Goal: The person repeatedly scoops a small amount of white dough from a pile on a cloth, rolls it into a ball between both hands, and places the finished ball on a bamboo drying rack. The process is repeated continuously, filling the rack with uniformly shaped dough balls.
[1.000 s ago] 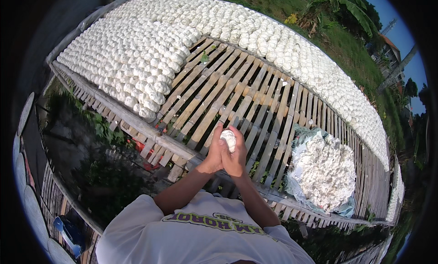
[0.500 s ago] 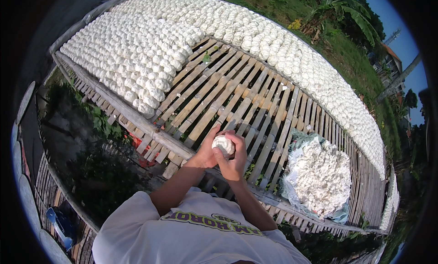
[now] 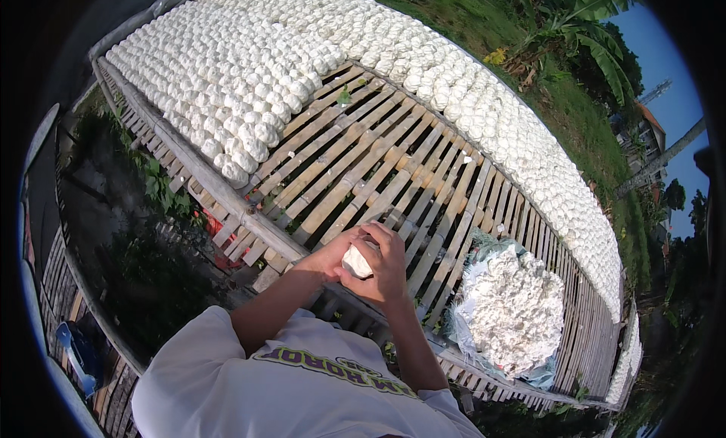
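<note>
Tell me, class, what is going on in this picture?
A person presses a white lump between the left hand and right hand above a bamboo slat rack. Rows of shaped white balls cover the rack's far and left parts; the middle slats are bare. A heap of crumbly white material lies on a sheet at the right.

Bamboo slat rack runs diagonally from the upper left of the frame to the lower right. Rows of shaped lumps lie on the rack's upper-left part and continue in a band along its far edge toward the right. Centre of the rack is bare slats. Heap of crumbly material sits on a sheet, on the rack at lower right. Both hands meet at frame centre above the rack's near edge: left hand left of the lump, right hand wrapped over its right. Plants lie below the rack, left of centre. Banana tree upper right, behind the rack.
</note>
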Demonstrator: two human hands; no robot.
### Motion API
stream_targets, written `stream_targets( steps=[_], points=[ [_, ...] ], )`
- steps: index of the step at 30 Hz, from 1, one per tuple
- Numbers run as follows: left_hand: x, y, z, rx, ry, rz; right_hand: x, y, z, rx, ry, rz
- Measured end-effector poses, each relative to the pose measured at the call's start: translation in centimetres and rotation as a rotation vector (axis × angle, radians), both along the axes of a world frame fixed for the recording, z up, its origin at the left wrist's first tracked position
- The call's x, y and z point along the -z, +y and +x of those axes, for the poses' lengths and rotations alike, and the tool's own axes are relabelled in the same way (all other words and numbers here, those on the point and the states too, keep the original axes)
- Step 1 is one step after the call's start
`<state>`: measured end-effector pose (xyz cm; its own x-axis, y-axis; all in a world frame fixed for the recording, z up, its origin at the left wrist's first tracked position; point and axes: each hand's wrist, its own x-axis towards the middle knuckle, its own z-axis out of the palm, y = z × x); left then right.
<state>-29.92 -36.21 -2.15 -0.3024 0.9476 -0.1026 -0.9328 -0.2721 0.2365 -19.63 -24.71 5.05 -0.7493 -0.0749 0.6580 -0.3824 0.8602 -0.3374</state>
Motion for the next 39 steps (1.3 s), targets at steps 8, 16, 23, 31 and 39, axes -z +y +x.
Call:
stream_targets(
  steps=[8, 16, 23, 31, 39],
  points=[
    [-0.2, 0.6, 0.4, -0.098, 0.023, -0.227, 2.0, -1.0, -0.6, 0.207, -0.357, -0.863],
    [0.4, 0.3, 0.8, -0.066, -0.118, -0.389, 0.9, 0.0, -0.2, -0.006, -0.2, -0.295],
    [1.8, 0.3, 2.1, -0.209, 0.054, -0.29, 1.6, -0.5, -0.1, -0.01, -0.162, -0.016],
    [-0.8, -0.1, 3.7, -0.167, -0.234, -0.299, 1.5, -0.4, 0.2, 0.078, -0.214, -0.106],
    [0.5, -0.7, 2.1, 0.107, -0.146, -0.335, 1.3, -0.7, 0.4, -0.111, -0.152, -0.116]
  ],
)
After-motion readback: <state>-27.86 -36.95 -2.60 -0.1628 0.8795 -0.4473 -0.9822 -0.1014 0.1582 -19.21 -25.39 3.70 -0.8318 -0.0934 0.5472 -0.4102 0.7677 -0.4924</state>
